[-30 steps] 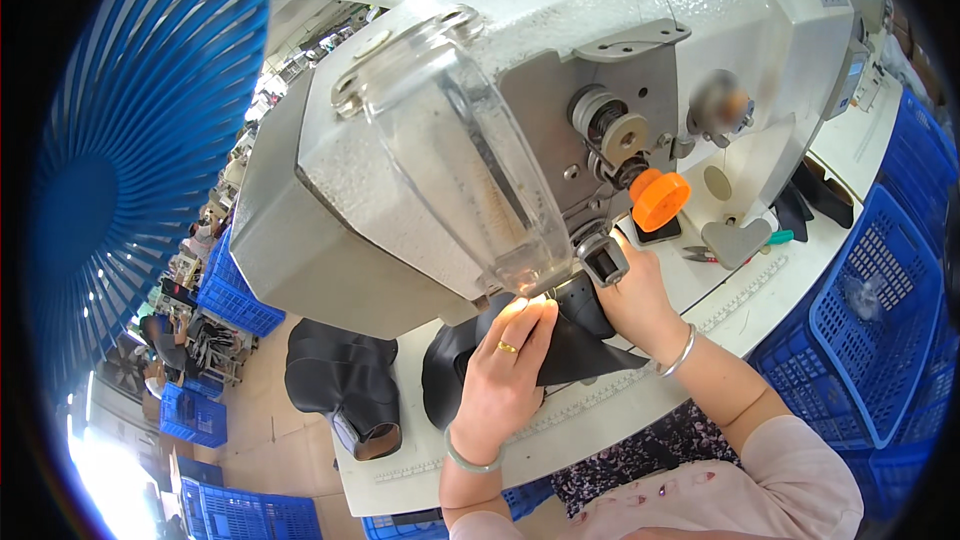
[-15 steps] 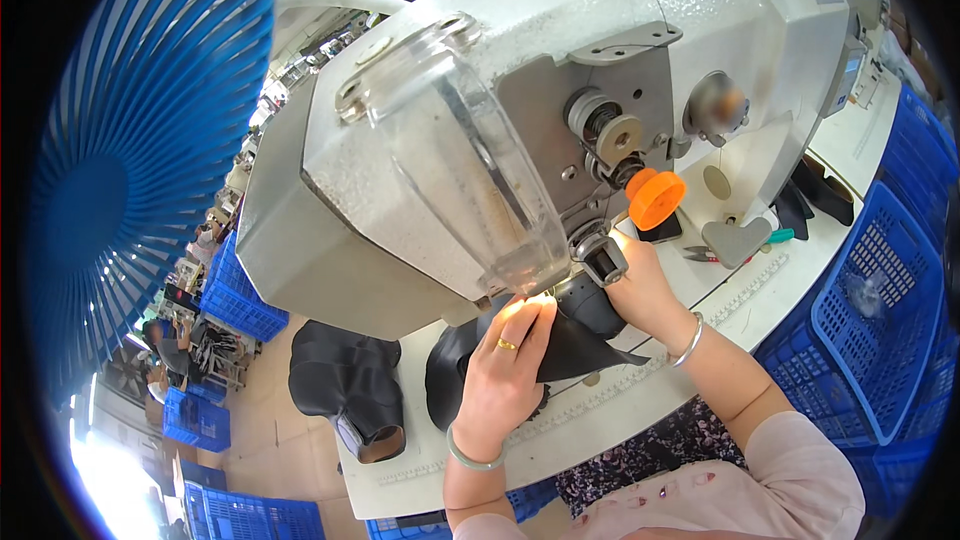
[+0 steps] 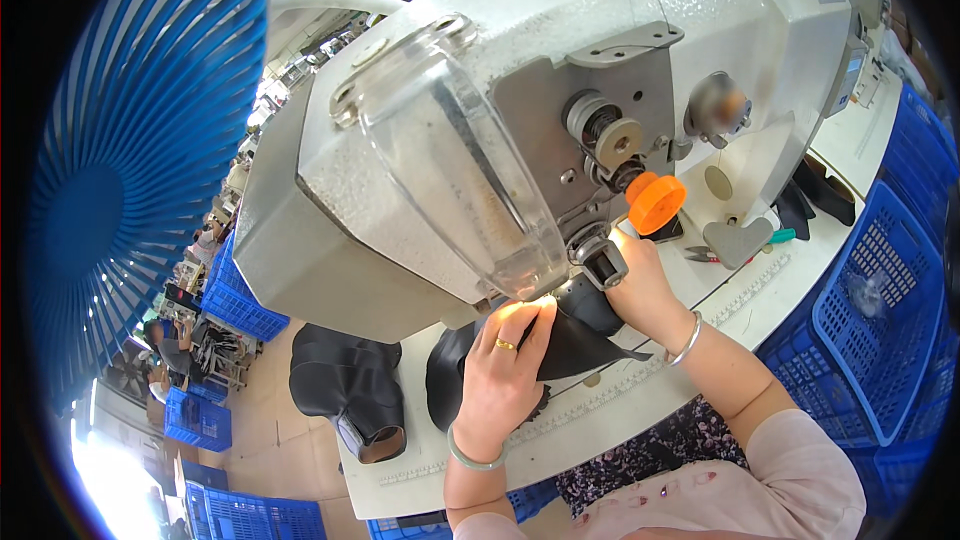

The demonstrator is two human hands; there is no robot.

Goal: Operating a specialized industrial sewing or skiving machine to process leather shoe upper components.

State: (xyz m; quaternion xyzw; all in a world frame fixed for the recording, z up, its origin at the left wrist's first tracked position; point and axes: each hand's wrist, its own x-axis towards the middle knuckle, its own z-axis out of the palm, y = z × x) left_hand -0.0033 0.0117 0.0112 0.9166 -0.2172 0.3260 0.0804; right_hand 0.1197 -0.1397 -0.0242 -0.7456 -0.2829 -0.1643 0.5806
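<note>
A black leather piece [image 3: 575,348] lies under the head of a white sewing machine [image 3: 420,230], its pointed corner reaching right. My left hand [image 3: 505,370], with a gold ring and a bangle, presses its closed fingers on the leather, fingertips close to the lit needle area. The needle itself is hidden behind the clear guard [image 3: 470,180]. At the leather's right side is my right hand [image 3: 645,285], wearing a silver bangle; the machine's metal parts hide its fingertips, so their grip is not visible. A second black leather piece [image 3: 345,380], folded with a tan inside, hangs over the table's left edge.
An orange knob [image 3: 655,203] juts out above my right hand. Snips [image 3: 703,254] and a grey heart-shaped pad [image 3: 738,242] lie right on the white table [image 3: 430,480]. Blue crates [image 3: 880,320] stand at the right. A blue fan [image 3: 150,160] fills the left.
The leather's pointed corner has shifted very slightly to the right. My hands stay in nearly the same places.
</note>
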